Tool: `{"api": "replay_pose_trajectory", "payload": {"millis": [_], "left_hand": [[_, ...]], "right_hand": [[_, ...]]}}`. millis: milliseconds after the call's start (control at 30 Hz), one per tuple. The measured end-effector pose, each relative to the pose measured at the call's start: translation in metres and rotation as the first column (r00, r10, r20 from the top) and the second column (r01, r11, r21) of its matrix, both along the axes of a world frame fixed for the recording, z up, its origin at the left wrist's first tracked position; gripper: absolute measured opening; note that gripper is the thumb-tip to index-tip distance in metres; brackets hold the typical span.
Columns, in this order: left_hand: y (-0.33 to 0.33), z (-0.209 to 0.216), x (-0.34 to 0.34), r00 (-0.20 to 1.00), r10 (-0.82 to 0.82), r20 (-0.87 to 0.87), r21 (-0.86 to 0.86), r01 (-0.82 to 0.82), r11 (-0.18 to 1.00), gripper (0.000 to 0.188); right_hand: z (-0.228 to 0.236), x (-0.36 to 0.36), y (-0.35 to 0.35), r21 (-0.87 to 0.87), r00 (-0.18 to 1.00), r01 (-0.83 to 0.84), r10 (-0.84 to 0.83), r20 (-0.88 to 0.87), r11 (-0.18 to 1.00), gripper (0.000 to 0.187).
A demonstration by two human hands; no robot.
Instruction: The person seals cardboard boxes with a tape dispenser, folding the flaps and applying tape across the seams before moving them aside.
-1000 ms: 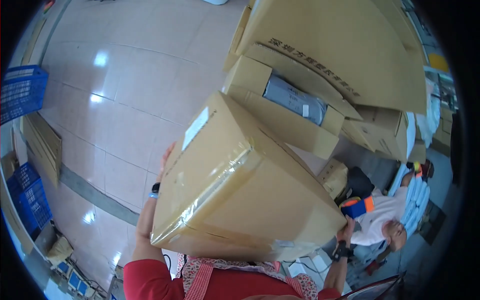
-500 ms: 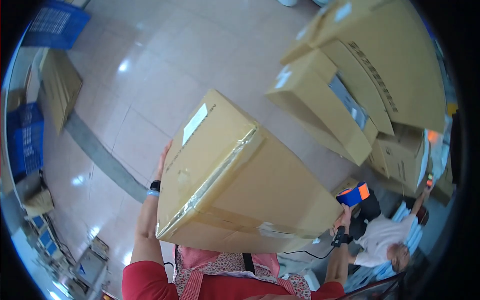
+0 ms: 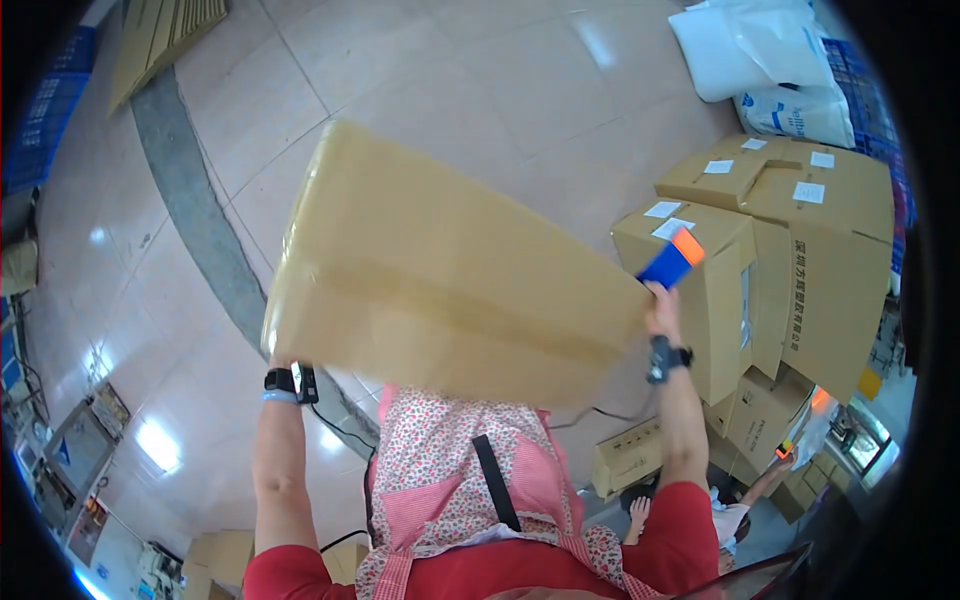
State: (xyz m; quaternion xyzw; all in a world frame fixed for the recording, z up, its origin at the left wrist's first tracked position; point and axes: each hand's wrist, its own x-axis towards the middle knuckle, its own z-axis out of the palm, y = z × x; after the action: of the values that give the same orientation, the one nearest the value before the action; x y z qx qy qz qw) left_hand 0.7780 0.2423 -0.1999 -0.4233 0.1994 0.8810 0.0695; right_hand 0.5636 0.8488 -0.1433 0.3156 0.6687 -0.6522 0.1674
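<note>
A large brown cardboard box [image 3: 450,280] is held up in front of my body, its taped edge along the left side. My left hand [image 3: 284,364] grips its lower left corner; the fingers are mostly hidden behind the cardboard. At the narrower right end, my right hand [image 3: 662,312] is closed on the box. A blurred blue block with an orange end [image 3: 671,258] sticks up at the right fingers; its kind I cannot make out. Both wrists carry dark strapped devices, and a black cable hangs near the left one.
Stacked cartons [image 3: 840,270] stand close on the right, with white plastic sacks [image 3: 790,70] behind them. A small carton [image 3: 628,457] lies below. A co-worker's arm [image 3: 768,484] shows at lower right. Blue crates [image 3: 48,125] and flattened cardboard [image 3: 165,40] are at the left.
The box has turned, so its taped edge now faces left and its broad side faces me. My right hand has risen with it. The whole view has swung, moving the carton stack lower.
</note>
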Motion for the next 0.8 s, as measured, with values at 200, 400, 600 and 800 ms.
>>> {"api": "replay_pose_trajectory", "payload": {"millis": [200, 400, 600, 800], "left_hand": [[0.004, 0.038, -0.015, 0.987, 0.073, 0.144, 0.106, -0.089, 0.990, 0.076], [0.058, 0.037, -0.057, 0.839, -0.529, 0.126, -0.193, 0.544, 0.817, 0.079], [0.135, 0.113, -0.089, 0.370, -0.874, 0.317, -0.208, 0.926, 0.317, 0.061], [0.309, 0.114, -0.154, 0.149, -0.841, 0.520, -0.367, 0.928, -0.063, 0.046]], "right_hand": [[-0.089, -0.074, -0.138, 0.215, 0.975, 0.016, 0.032, -0.219, 0.977, 0.034], [-0.040, -0.059, -0.192, 0.121, 0.987, -0.028, 0.046, -0.152, 0.992, 0.033], [0.041, 0.032, -0.078, -0.113, 0.992, 0.104, -0.111, -0.062, 0.988, 0.041], [0.069, 0.161, 0.143, 0.416, 0.986, 0.159, -0.167, -0.017, 0.895, 0.052]]}}
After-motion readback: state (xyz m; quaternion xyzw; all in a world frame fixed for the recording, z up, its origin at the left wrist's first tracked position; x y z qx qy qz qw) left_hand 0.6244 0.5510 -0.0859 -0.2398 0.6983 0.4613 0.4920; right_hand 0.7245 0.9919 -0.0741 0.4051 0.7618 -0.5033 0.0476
